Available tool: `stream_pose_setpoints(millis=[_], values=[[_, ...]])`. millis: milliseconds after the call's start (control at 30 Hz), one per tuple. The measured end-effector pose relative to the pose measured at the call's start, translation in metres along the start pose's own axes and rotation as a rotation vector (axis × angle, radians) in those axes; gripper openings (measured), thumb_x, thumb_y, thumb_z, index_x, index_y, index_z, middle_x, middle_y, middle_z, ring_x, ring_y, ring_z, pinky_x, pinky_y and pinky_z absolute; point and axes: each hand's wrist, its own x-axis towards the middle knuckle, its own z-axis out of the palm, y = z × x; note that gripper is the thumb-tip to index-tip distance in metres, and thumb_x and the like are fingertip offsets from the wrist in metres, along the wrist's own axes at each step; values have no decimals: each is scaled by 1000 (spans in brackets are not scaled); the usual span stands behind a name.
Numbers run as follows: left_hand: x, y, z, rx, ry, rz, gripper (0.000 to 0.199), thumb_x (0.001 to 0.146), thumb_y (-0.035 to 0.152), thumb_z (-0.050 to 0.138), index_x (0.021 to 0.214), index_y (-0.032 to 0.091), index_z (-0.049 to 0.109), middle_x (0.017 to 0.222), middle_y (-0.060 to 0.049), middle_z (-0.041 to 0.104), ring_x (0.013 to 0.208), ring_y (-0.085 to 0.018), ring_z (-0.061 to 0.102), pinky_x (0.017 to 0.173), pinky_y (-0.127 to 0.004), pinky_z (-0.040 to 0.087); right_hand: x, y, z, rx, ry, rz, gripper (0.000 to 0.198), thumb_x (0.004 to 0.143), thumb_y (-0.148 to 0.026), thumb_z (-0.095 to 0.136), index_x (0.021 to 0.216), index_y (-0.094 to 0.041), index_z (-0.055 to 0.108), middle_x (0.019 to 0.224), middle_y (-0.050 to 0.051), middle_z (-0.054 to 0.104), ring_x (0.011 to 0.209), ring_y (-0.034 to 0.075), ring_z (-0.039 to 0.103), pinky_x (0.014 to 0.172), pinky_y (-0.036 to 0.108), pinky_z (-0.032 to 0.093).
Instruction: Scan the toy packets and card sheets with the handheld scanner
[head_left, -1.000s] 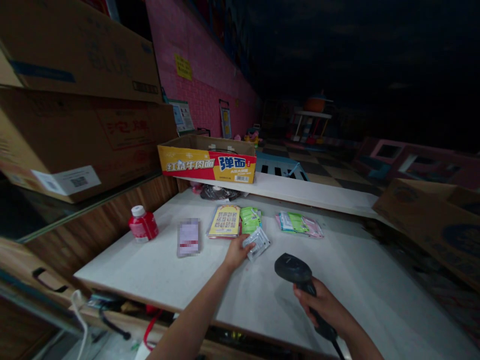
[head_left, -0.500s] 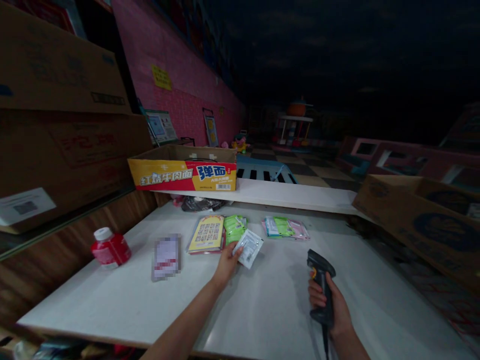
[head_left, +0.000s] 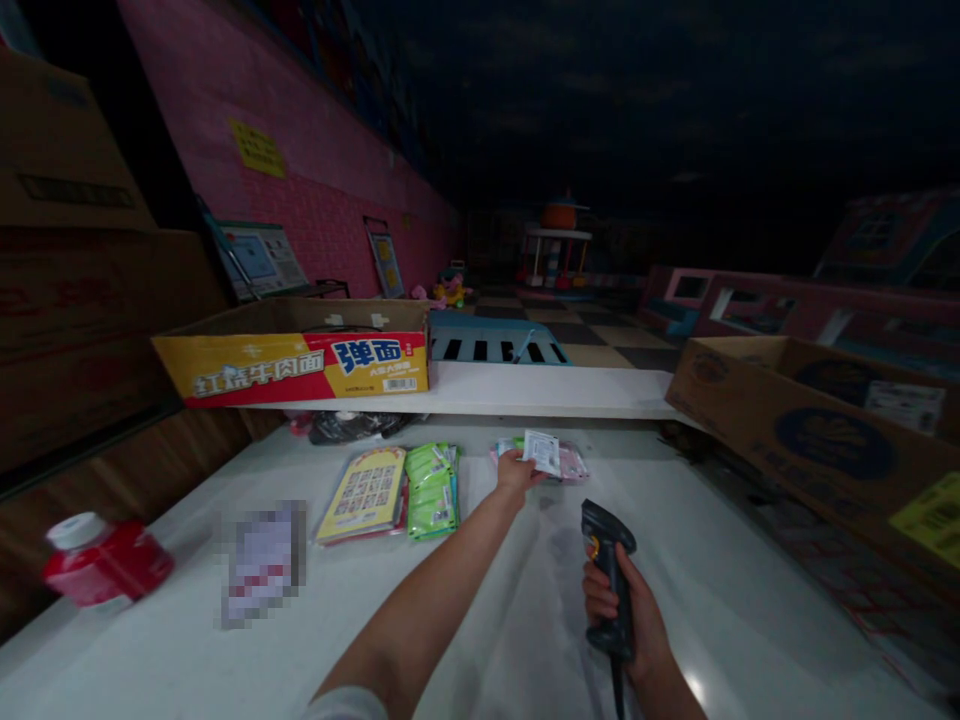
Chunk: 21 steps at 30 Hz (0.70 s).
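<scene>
My left hand [head_left: 520,472] is closed on the edge of a small white packet [head_left: 542,453], held over a flat pile of pink and green packets [head_left: 574,463] at the back of the white counter [head_left: 480,600]. In my right hand [head_left: 626,610] is a black barcode scanner [head_left: 611,575], upright, its cord running down toward me. To the left of my left forearm lie green packets [head_left: 433,490], against a yellow printed booklet [head_left: 365,490] in a clear sleeve. The underside of the white packet is hidden.
A red bottle with a white cap [head_left: 109,560] and a blurred-out flat item [head_left: 264,560] are at the left. Along the back ledge [head_left: 540,385] stand an open noodle carton [head_left: 300,365] and a brown carton [head_left: 795,420] at the right. Boxes [head_left: 97,320] are stacked at far left.
My left hand has carried the white packet forward and right, from beside the green packets to over the pink and green pile. The view has shifted right; my right hand still holds the scanner.
</scene>
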Motion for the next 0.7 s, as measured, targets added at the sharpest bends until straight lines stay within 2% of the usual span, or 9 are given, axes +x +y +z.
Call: stream_pose_setpoints(millis=[100,200,300,400,533,633,700], values=[[16,3,33,122,54,13,31,77,1,56,106,10,55,87,-8,71,71,-16,71,61,-24,58,2,0,-4,-24,-47,16,30,80,-44,68,78,-20,50,55,-9,36,40,4,34,36,12,30],[25,2,48,290,95,34,29,75,6,63,103,11,59,87,-7,71,70,-17,70,57,-23,56,4,-1,-6,2,-52,49,30,81,-44,67,77,-20,49,54,-9,36,39,4,33,35,13,29],[24,-1,45,489,98,83,20,72,14,69,90,13,64,83,-6,71,75,-20,71,61,-25,55,5,-2,-7,24,-34,65,31,81,-45,67,75,-20,49,53,-9,36,38,4,33,35,13,29],[15,-4,34,678,81,151,13,71,22,72,80,15,66,84,-8,71,88,-23,69,73,-27,52,5,-3,-6,13,-24,76,32,80,-46,68,76,-19,50,54,-9,37,38,4,33,35,14,29],[1,-3,20,1090,44,366,23,76,36,69,84,15,68,94,-11,70,99,-27,64,82,-34,48,6,-2,-5,34,-2,35,32,78,-45,70,81,-18,54,56,-8,39,40,4,34,34,13,28],[-4,-5,11,1336,-42,667,26,79,37,66,97,17,66,103,-11,66,106,-26,58,88,-35,45,6,-1,-4,42,17,17,32,78,-44,71,84,-17,56,56,-8,40,40,3,34,34,12,27],[-2,-9,7,1453,-151,884,28,80,33,66,105,20,65,112,-9,63,114,-25,53,95,-37,42,6,0,-3,47,26,3,33,77,-45,71,88,-17,57,56,-9,41,39,2,34,34,12,26]])
